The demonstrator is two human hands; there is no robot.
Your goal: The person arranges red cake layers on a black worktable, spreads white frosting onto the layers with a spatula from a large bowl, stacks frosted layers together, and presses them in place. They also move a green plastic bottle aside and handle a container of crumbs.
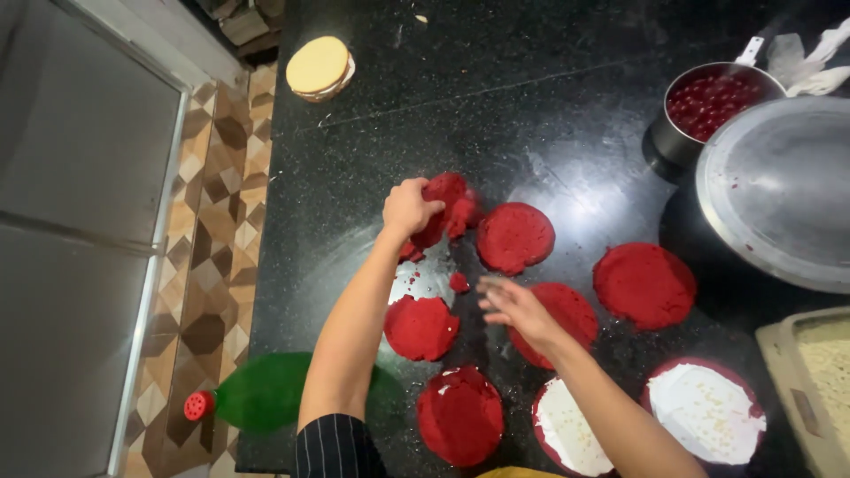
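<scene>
Red cake rounds (514, 236) lie spread over the black table (549, 106), and I take the intact round at the centre as my landmark. Just left of it, my left hand (408, 208) has its grip pinched on a broken, crumbly round (449, 210). Below the landmark and slightly right, my right hand (515, 307) hovers with fingers spread, holding nothing, over another round (567, 312). Right of the landmark lies a further bare round (644, 285); lower right sit two rounds topped with white cream (706, 412). Far upper right of the landmark a pot of red cherries (713, 99) stands beside a large metal lid (784, 190). Lower left lies a green bottle with a red cap (257, 392).
</scene>
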